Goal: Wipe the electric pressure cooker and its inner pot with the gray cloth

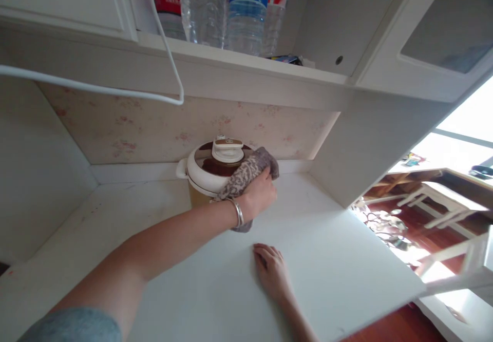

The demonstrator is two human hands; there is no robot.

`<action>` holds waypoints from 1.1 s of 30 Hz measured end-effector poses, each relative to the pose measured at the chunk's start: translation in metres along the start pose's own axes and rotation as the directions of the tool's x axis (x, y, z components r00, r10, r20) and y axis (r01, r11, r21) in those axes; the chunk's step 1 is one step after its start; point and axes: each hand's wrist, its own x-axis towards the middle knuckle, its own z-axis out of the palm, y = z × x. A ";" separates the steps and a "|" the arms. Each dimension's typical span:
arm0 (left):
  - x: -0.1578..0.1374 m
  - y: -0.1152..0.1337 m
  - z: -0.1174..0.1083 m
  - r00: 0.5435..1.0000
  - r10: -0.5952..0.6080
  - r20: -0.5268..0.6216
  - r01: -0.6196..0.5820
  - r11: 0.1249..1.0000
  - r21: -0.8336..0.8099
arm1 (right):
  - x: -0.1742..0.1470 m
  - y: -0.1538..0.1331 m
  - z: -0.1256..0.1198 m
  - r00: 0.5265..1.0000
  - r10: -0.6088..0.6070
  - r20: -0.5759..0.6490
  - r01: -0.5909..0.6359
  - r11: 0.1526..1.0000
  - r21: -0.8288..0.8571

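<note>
A round pot with a cream rim, a brown see-through lid and a cream lid handle stands on the white counter against the back wall. My left hand is closed on a grey-brown patterned cloth and presses it against the right side of the pot. The cloth covers part of the lid's edge, and one end hangs below my wrist, which wears a silver bangle. My right hand rests on the counter in front of the pot, holding nothing, its fingers loosely bent.
Above the pot runs a cabinet shelf with several plastic bottles. A white cable hangs from it at the left. Side panels close in the counter at both sides. A white stool stands beyond at the right.
</note>
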 end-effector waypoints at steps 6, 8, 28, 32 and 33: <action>-0.036 0.069 0.075 0.968 -0.009 0.252 0.097 0.936 -0.339 | -0.001 0.003 0.002 1.000 -0.014 -0.001 0.014 1.000 0.013; -0.030 0.070 0.080 0.961 -0.079 0.264 0.197 0.869 -0.455 | -0.001 0.003 0.002 1.000 -0.012 -0.006 0.012 1.000 0.019; 0.012 0.063 0.073 0.901 -0.114 0.419 0.367 0.716 -0.594 | 0.000 0.007 0.000 0.998 -0.025 -0.053 0.032 0.992 0.120; 0.006 0.055 0.058 0.919 -0.145 0.366 0.372 0.627 -0.685 | -0.017 0.004 -0.005 0.993 -0.022 -0.120 0.059 0.946 0.317; 0.001 0.057 0.056 0.921 -0.156 0.357 0.375 0.603 -0.704 | -0.027 0.002 -0.006 0.988 -0.010 -0.156 0.068 0.925 0.373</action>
